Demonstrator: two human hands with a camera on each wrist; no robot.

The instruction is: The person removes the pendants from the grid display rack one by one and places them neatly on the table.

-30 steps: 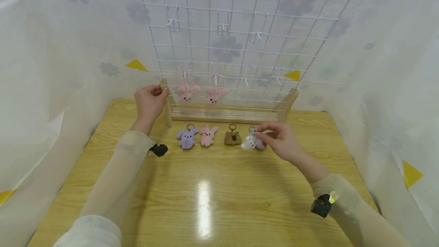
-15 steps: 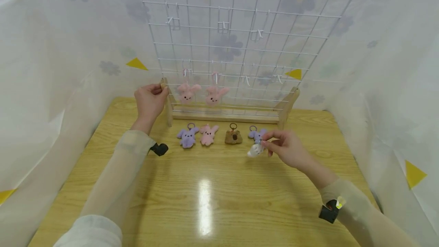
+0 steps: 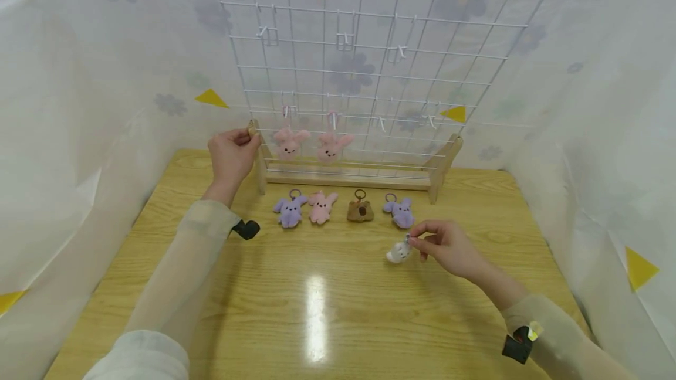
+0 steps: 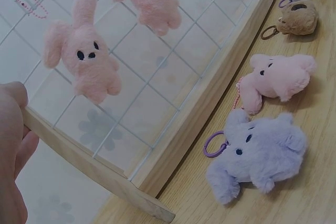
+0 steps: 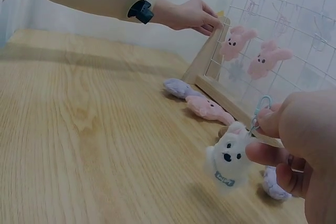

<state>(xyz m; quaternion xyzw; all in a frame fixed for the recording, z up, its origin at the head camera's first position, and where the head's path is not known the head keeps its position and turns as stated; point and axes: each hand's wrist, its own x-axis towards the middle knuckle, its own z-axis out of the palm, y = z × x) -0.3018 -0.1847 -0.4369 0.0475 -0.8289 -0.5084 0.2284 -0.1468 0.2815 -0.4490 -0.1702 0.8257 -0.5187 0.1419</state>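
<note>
My right hand [image 3: 446, 249] pinches the light blue clasp [image 5: 261, 109] of a white plush keychain [image 5: 229, 156], which dangles over the table in front of the right purple bunny keychain [image 3: 402, 213]. Dark eyes, a nose and a grey-blue collar show on the white plush. At the left, my left hand [image 3: 232, 157] grips the top of the rack's wooden side post [image 4: 79, 153]. Two pink bunny keychains [image 3: 287, 144] hang from hooks on the white wire grid [image 3: 364, 69]. Along the rack's foot lie another purple bunny [image 4: 262, 153], a pink bunny [image 4: 281, 77] and a brown bear keychain [image 3: 361, 211].
Bare white hooks [image 3: 381, 124] stick out from the grid at the lower right, with several more [image 3: 345, 38] higher up. The rack's wooden base bar [image 3: 348, 180] runs behind the row of keychains. White sheeting [image 3: 607, 133] encloses the wooden table [image 3: 253, 309] at the sides and back.
My right hand has drawn the white plush keychain toward me and slightly right, away from the purple bunny it overlapped. My left hand stays on the post.
</note>
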